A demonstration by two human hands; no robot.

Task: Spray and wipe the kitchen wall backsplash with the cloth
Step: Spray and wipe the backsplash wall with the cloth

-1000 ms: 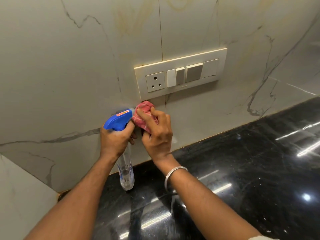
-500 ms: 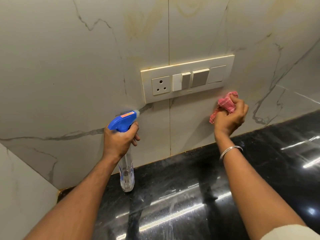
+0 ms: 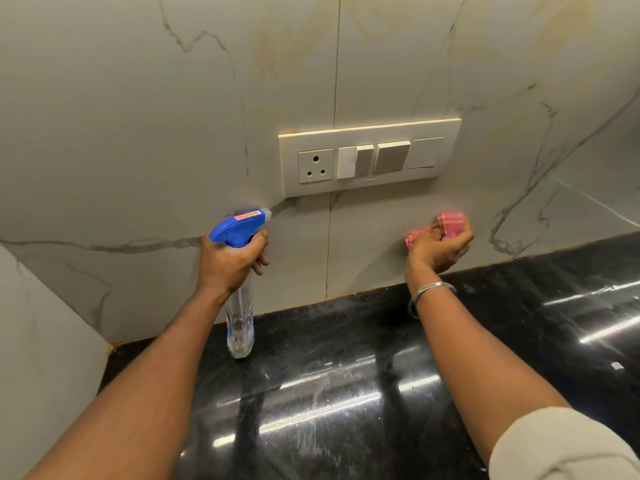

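Note:
The backsplash [image 3: 145, 140] is pale marble-look tile with grey veins. My left hand [image 3: 232, 265] grips the neck of a clear spray bottle [image 3: 239, 327] with a blue trigger head [image 3: 239, 227], nozzle pointing at the wall below the left end of the switch plate. My right hand [image 3: 440, 249] holds a bunched pink cloth [image 3: 446, 225] against the tile, below the right end of the switch plate and just above the counter.
A cream switch plate [image 3: 369, 157] with a socket and several switches is set in the wall. A glossy black stone counter [image 3: 346, 393] runs below. A side wall [image 3: 38, 358] meets the backsplash at the left corner.
My right hand carried the cloth from beside the spray head rightward along the wall, then slightly down. The left hand and bottle stayed in place.

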